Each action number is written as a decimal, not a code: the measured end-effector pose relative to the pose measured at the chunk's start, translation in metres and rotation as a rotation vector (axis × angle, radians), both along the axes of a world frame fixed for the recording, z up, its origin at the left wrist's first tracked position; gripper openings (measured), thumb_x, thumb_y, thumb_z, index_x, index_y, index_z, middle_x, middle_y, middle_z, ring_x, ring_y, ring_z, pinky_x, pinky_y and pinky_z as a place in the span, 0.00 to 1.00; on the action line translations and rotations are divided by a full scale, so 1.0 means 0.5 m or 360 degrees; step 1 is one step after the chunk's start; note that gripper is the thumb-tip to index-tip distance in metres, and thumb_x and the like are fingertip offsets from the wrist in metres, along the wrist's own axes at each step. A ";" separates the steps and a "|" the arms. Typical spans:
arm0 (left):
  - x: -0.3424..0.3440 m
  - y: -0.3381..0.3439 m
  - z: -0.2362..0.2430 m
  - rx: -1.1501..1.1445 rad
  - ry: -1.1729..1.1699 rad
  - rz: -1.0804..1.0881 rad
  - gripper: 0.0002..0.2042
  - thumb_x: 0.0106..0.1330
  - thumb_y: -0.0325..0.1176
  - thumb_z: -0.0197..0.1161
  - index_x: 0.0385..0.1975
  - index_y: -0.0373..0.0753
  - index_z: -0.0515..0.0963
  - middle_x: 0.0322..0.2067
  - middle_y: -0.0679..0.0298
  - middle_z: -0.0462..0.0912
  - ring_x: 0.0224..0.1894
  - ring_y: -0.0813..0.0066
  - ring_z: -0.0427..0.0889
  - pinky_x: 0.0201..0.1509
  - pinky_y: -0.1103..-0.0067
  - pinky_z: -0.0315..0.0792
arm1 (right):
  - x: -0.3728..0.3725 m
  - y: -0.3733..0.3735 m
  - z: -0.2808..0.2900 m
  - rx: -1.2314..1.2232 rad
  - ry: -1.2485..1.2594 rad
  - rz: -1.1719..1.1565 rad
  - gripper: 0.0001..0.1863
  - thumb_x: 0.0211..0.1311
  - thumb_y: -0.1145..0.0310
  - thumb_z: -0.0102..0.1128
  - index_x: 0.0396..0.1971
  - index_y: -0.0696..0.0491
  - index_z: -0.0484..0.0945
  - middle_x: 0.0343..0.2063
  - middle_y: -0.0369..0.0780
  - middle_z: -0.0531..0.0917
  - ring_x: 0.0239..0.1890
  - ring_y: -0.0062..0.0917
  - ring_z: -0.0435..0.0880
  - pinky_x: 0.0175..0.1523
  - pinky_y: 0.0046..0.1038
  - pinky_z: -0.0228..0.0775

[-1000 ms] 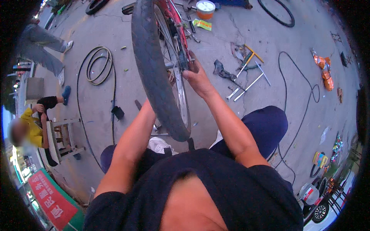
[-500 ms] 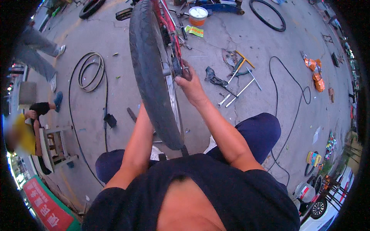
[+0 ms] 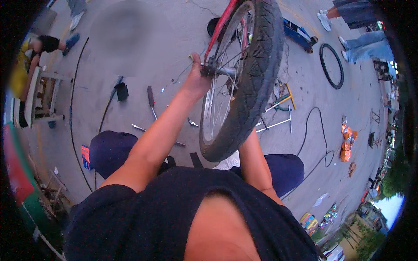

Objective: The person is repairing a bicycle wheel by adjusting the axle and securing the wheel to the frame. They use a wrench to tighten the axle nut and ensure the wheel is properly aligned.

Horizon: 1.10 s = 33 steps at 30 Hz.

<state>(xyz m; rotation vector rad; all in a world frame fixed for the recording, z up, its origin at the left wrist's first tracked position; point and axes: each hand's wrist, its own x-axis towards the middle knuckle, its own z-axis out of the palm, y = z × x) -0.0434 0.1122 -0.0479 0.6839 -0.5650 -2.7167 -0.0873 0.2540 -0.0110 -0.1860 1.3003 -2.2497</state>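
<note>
A bicycle wheel with a black tyre [image 3: 264, 69] stands tilted in front of me, attached to a red frame tube [image 3: 217, 30]. My left hand [image 3: 198, 78] grips the left end of the hub [image 3: 210, 68], where the tube meets the axle. My right forearm [image 3: 252, 161] rises behind the lower tyre, which hides that hand. Below the bicycle lie a screwdriver [image 3: 150, 95], loose metal tools and a yellow T-handle wrench [image 3: 291, 98].
A seated person in yellow [image 3: 19, 74] is beside a wooden stool [image 3: 37, 100] at left. People's legs [image 3: 365, 45] appear upper right. Around lie a loose tyre [image 3: 322, 65], a blue metal tool [image 3: 296, 32], hoses, a cable [image 3: 324, 135] and orange packets [image 3: 347, 139].
The wheel has swung right, tilting the other way. My left hand has come into view at the hub; my right hand has left the hub and is now hidden behind the tyre.
</note>
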 end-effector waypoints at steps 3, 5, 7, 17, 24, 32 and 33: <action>0.005 -0.008 -0.035 -0.0046 0.0086 -0.0013 0.41 0.53 0.71 0.42 0.49 0.35 0.68 0.49 0.57 0.73 0.55 0.65 0.68 0.62 0.66 0.58 | -0.015 -0.010 0.011 0.0055 -0.0021 0.0102 0.16 0.60 0.73 0.51 0.49 0.57 0.67 0.41 0.39 0.77 0.39 0.23 0.78 0.42 0.23 0.72; 0.000 -0.013 -0.044 -0.0083 0.0151 -0.0008 0.42 0.54 0.71 0.41 0.51 0.35 0.67 0.49 0.58 0.73 0.55 0.65 0.68 0.62 0.65 0.58 | -0.023 -0.015 0.015 0.0179 0.0000 0.0075 0.18 0.60 0.73 0.50 0.51 0.58 0.66 0.43 0.40 0.76 0.39 0.22 0.78 0.43 0.22 0.72; -0.013 -0.010 -0.051 0.0042 0.0128 0.0017 0.41 0.55 0.71 0.39 0.47 0.33 0.69 0.43 0.59 0.75 0.47 0.66 0.70 0.57 0.69 0.61 | -0.020 -0.020 0.018 0.0263 0.0029 -0.0092 0.20 0.60 0.74 0.50 0.54 0.58 0.64 0.44 0.39 0.76 0.40 0.21 0.77 0.43 0.22 0.72; -0.013 -0.016 0.022 -0.0012 0.0042 -0.0198 0.37 0.60 0.66 0.40 0.47 0.33 0.68 0.43 0.55 0.75 0.47 0.62 0.72 0.56 0.66 0.64 | -0.022 -0.036 -0.003 0.0318 0.0008 -0.0233 0.34 0.57 0.67 0.58 0.61 0.58 0.53 0.44 0.40 0.74 0.43 0.19 0.73 0.47 0.21 0.66; -0.008 -0.005 0.034 -0.0076 0.0014 -0.0284 0.35 0.60 0.65 0.42 0.46 0.33 0.69 0.42 0.55 0.75 0.46 0.62 0.73 0.55 0.66 0.65 | -0.030 -0.023 0.005 0.0044 -0.0113 -0.0171 0.38 0.53 0.65 0.65 0.59 0.62 0.54 0.45 0.41 0.74 0.46 0.22 0.73 0.53 0.23 0.63; -0.014 -0.022 0.026 0.0032 0.0059 -0.0216 0.33 0.60 0.63 0.46 0.45 0.34 0.70 0.41 0.55 0.76 0.45 0.62 0.74 0.53 0.67 0.67 | -0.054 -0.015 -0.039 0.0552 0.0106 -0.0027 0.44 0.54 0.56 0.63 0.61 0.65 0.50 0.48 0.47 0.73 0.49 0.29 0.72 0.55 0.24 0.62; -0.011 -0.024 0.025 0.0071 0.0052 -0.0183 0.33 0.60 0.63 0.46 0.45 0.34 0.70 0.41 0.55 0.76 0.45 0.62 0.74 0.53 0.67 0.67 | -0.065 -0.012 -0.012 0.0753 0.0093 0.0067 0.45 0.54 0.54 0.63 0.61 0.65 0.49 0.48 0.48 0.72 0.50 0.30 0.72 0.56 0.25 0.62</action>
